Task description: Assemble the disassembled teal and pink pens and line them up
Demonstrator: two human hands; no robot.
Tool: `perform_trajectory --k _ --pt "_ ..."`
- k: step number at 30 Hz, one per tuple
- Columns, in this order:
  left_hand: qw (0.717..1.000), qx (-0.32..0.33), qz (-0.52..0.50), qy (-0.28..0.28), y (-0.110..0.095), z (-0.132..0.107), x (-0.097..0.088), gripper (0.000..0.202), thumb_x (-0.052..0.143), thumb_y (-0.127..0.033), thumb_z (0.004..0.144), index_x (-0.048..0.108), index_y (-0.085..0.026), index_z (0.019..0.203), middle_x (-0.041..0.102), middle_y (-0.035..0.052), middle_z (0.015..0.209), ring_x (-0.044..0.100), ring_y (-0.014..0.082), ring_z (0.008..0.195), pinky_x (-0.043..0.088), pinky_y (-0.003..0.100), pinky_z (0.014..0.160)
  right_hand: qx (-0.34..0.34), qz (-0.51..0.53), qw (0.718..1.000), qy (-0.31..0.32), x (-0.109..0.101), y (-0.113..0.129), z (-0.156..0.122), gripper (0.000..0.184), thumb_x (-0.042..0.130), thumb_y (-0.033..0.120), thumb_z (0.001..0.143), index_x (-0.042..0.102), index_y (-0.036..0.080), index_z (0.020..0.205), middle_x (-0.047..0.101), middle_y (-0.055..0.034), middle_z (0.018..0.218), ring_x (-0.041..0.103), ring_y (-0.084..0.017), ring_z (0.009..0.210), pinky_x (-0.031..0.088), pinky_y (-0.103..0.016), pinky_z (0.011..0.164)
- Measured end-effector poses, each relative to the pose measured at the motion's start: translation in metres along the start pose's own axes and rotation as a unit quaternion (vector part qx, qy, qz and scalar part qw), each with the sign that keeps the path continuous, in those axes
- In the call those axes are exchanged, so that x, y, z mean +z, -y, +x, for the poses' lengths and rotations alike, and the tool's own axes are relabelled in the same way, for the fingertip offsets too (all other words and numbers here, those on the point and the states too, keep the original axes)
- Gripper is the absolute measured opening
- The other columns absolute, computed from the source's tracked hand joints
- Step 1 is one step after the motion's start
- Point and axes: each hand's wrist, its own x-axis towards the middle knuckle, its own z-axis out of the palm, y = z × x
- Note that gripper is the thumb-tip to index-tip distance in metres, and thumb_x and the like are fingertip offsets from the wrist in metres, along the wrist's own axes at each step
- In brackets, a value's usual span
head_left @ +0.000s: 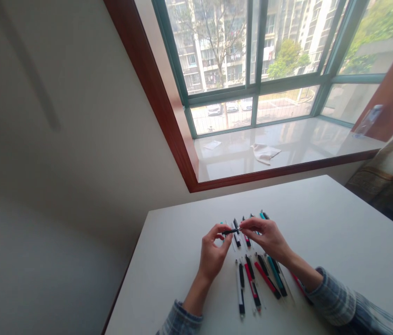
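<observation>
– While my left hand (211,255) pinches a slim black pen part (230,231) between thumb and fingers, my right hand (269,237) has thumb and fingertips closed on its shiny end.
– Part location?
– Between my two hands, above the white table (178,260), lying nearly level across the view.
– What's around it?
– Pens in two rows. Near row (251,281): grey, red and teal barrels with black parts, thin rods among them. Far row (238,241): partly hidden behind my hands.
– More?
– Red piece (296,281) by my right wrist, partly covered. White cloth (265,153) and clear bottle (368,122) on the windowsill (231,163).
</observation>
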Motion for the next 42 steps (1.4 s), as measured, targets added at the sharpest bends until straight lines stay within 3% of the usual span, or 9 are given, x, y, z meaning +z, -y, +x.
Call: perform_trajectory --k 33,42 --pt "1.000 0.006 -0.030 0.007 0.0039 -0.0024 0.0006 0.008 0.067 -0.026 0.090 0.070 -0.020 0.094 0.072 0.0035 0.093 0.067 0.0196 0.090 0.050 0.029 0.078 -0.012 -0.032 0.999 0.005 0.0012 -0.0032 -0.0028 0.018 0.069 0.036 0.091 0.077 0.022 0.099 0.078 -0.0047 0.094 0.074 -0.022 0.088 0.061 -0.033 0.084" --pt "1.000 0.008 -0.024 0.009 0.0043 -0.0017 0.0016 0.008 0.067 -0.027 0.090 0.070 -0.021 0.093 0.073 0.0034 0.093 0.067 0.0198 0.090 0.050 0.030 0.078 -0.006 -0.039 0.999 0.009 0.0016 -0.0043 -0.0026 0.021 0.069 0.039 0.091 0.077 0.021 0.098 0.078 -0.0048 0.090 0.073 -0.021 0.081 0.061 -0.031 0.076"
